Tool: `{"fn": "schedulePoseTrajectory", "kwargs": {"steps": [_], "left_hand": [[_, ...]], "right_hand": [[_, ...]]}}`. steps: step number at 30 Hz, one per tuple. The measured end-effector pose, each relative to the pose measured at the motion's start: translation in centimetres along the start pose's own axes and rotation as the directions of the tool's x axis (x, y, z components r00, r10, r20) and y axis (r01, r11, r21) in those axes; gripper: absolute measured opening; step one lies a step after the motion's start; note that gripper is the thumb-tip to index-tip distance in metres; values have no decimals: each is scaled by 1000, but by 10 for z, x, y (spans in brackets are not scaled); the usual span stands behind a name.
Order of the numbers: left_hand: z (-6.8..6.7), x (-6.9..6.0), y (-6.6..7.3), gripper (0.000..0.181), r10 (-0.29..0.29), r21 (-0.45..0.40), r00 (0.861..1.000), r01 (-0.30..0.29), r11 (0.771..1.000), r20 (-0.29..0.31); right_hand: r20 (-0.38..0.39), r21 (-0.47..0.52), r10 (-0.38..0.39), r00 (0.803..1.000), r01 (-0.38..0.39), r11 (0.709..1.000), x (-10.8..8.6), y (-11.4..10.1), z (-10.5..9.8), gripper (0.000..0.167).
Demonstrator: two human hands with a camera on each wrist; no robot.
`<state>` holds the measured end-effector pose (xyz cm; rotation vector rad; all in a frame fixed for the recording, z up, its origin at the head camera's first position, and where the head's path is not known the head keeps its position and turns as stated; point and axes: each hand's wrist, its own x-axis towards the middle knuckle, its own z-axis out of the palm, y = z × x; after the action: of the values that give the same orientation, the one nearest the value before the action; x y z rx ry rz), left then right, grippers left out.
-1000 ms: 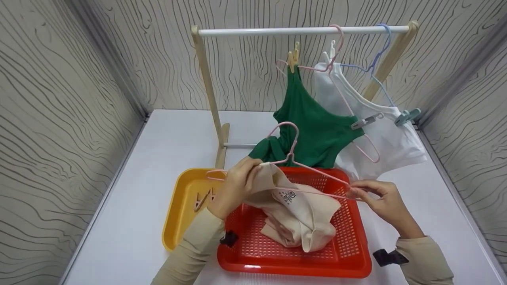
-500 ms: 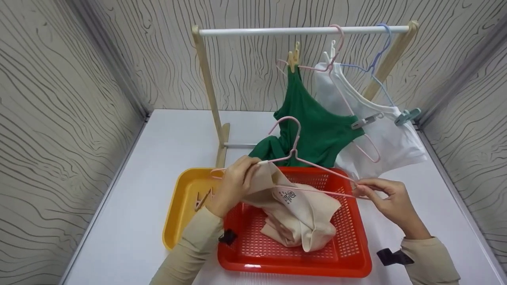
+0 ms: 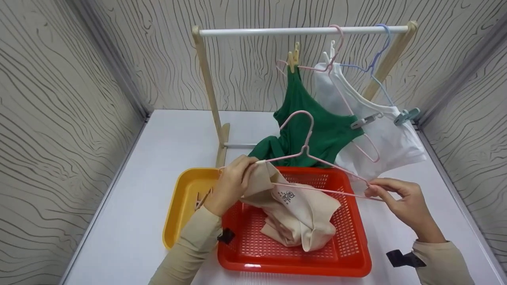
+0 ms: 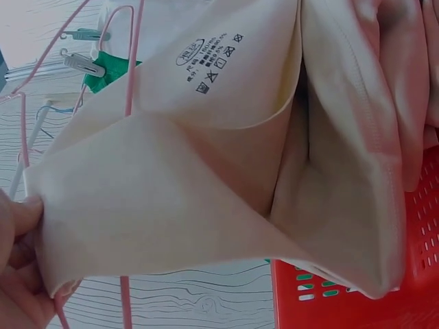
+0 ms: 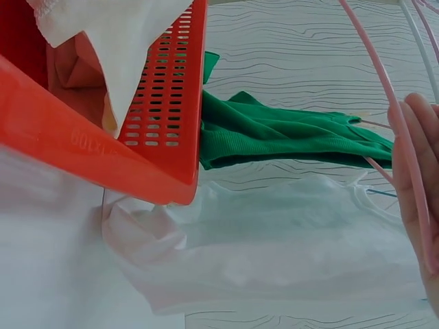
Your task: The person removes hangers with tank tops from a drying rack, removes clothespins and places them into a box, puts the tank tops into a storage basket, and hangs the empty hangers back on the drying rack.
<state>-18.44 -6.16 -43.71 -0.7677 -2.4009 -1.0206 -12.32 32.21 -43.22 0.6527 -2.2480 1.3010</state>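
A pink hanger (image 3: 305, 147) slants across the red basket, its hook pointing up and its left part passing through the beige garment (image 3: 307, 209). My left hand (image 3: 231, 183) pinches the garment's strap around the hanger's left arm; the left wrist view shows the thumb pressing the cloth (image 4: 137, 205). With thumb and fingertips my right hand (image 3: 402, 200) holds the hanger's right end, where no cloth lies. In the right wrist view the pink bar (image 5: 398, 116) runs along the right hand's fingers (image 5: 420, 157). The rest of the garment lies bunched in the basket.
The red basket (image 3: 293, 269) stands in front of a rack (image 3: 269, 31). From it hang a green top (image 3: 317, 122) and a white top (image 3: 400, 146), both clipped to hangers. A yellow tray (image 3: 171, 213) with pegs sits left of the basket.
The pink hanger has slid to the right and slightly up, with my right hand moving right along with it. Less of its left end sticks out past my left hand, which has barely moved.
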Motion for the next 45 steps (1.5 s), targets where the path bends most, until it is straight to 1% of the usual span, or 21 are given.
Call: {"fn": "schedulePoseTrajectory", "kwargs": {"steps": [3,10,14,19,20,21,24,26,27,28,29,32,34,36,39,41,42,43,44,45], "left_hand": [[0,-1,-1,16,-9,4,1000,9,1000,-5],[0,-3,-5,15,-16,-15,1000,16,1000,-17],[-1,-4,-9,13,-25,-1,999,25,1000,-44],[-5,-4,-15,13,-64,24,996,65,998,-55],[-5,-4,-16,13,-75,27,996,77,997,-56],[-6,-5,-18,13,-86,30,995,88,996,-58],[-8,-5,-21,12,-107,45,992,110,993,-66],[-10,-6,-23,12,-118,55,991,122,991,-69],[-10,-6,-25,12,-128,58,990,132,990,-67],[-10,-7,-26,12,-139,62,988,142,988,-64],[-10,-7,-26,12,-152,64,987,156,986,-56],[-11,-8,-27,13,-196,71,980,197,978,-23],[-11,-8,-28,13,-214,77,977,214,974,-6],[-11,-9,-30,13,-222,84,975,221,972,-7],[-10,-9,-33,12,-223,96,974,225,970,-29],[-10,-10,-33,12,-232,104,972,234,967,-23],[-10,-10,-32,13,-244,108,970,243,964,-3],[-9,-11,-31,14,-254,109,967,249,962,31],[-9,-12,-31,15,-261,111,962,252,961,75],[-8,-13,-29,16,-267,112,954,254,961,132]], "right_hand": [[-7,-17,11,1000,-11,1000,0,-1,-4,25],[-18,-15,-2,1000,1,1000,0,-1,-12,25],[-12,-60,-6,1000,6,998,0,-4,-18,25],[-23,-84,6,1000,-8,996,0,-7,-30,27],[-29,-68,6,1000,-8,998,-1,-7,-32,27],[-32,-73,3,999,-5,997,-1,-7,-34,27],[-49,-26,-18,999,17,1000,-3,-7,-42,28],[-63,34,-42,997,44,998,-3,-7,-46,28],[-70,45,-49,996,52,998,-4,-7,-48,28],[-78,73,-52,996,58,996,-4,-7,-49,28],[-81,77,-55,995,61,995,-4,-7,-50,28],[-85,74,-55,995,61,995,-3,-8,-53,28],[-83,66,-54,995,60,996,-3,-9,-53,27],[-78,13,-58,995,59,998,-2,-10,-54,25],[-91,-32,-57,994,55,998,-1,-11,-55,23],[-103,-47,-71,992,66,997,-1,-11,-56,20],[-112,-31,-76,991,73,997,-1,-10,-55,19],[-120,-16,-81,989,80,997,-1,-10,-55,18],[-124,-18,-90,988,89,996,-1,-9,-54,17],[-128,-12,-99,987,98,995,0,-9,-53,16]]}}
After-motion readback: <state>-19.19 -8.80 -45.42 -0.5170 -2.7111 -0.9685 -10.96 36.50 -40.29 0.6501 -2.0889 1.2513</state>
